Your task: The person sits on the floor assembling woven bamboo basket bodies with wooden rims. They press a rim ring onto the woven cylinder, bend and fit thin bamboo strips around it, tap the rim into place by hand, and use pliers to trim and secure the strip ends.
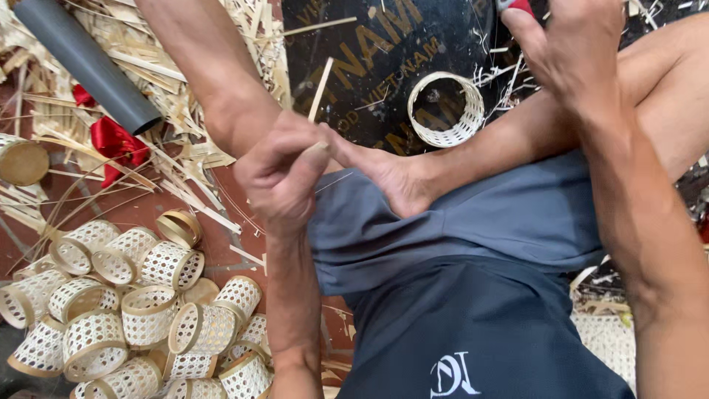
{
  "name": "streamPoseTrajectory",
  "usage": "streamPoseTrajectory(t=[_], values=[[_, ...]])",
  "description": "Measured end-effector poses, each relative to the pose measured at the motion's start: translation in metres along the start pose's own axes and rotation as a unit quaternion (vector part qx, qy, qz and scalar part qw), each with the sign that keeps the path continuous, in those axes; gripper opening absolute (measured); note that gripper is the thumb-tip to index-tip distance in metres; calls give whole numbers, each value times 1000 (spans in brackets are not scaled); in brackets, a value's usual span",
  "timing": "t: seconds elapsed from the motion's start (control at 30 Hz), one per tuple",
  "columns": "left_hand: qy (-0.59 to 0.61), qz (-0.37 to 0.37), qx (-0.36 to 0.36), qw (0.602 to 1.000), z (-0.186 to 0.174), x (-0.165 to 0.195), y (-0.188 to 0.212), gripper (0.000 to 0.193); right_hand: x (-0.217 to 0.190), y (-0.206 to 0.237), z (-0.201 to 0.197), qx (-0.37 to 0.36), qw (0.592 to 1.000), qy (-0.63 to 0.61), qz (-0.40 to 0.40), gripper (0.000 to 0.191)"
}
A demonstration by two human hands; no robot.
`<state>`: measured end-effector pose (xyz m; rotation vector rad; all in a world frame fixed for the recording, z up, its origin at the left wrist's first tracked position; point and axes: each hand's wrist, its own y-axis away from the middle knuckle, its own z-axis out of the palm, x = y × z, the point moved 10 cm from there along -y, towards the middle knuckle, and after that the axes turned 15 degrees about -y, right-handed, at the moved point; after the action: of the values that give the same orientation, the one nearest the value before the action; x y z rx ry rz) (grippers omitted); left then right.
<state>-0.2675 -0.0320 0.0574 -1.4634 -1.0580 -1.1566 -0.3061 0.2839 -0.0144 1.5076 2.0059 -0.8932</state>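
Dark round board w/ gold printed lettering (384, 52) lies at top centre of floor; lettering partly covered by a leg and arm. On it, near its right edge, sits a small round woven cane ring basket (446, 108), open side up.

Left hand (281, 174): fingers curled, thumb and forefinger pinching a thin pale bamboo strip (321, 89) that rises toward the board.

Right hand (572, 44): at top edge, cut off; fingers closed round a red-handled tool (515, 6) (only a sliver shows, kind cannot be told).

Bare foot (384, 174) rests just beside left hand, on grey shorts.

Bottom-left corner of floor: heap of similar woven cane rings (125, 318). Top-left: grey plastic pipe (85, 63) over bamboo shavings (177, 96); red ribbon (114, 144) partly buried.
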Motion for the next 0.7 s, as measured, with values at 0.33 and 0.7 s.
streamPoseTrajectory(t=[0.33, 0.7], values=[[-25, -26, -73, 997, 28, -16, -8, 10, -39, 36, 52, -30, 998, -29, -50, 12], [357, 160, -50, 919, -9, 62, 1, 10, -33, 27, 16, 11, 869, -474, 143, 30]])
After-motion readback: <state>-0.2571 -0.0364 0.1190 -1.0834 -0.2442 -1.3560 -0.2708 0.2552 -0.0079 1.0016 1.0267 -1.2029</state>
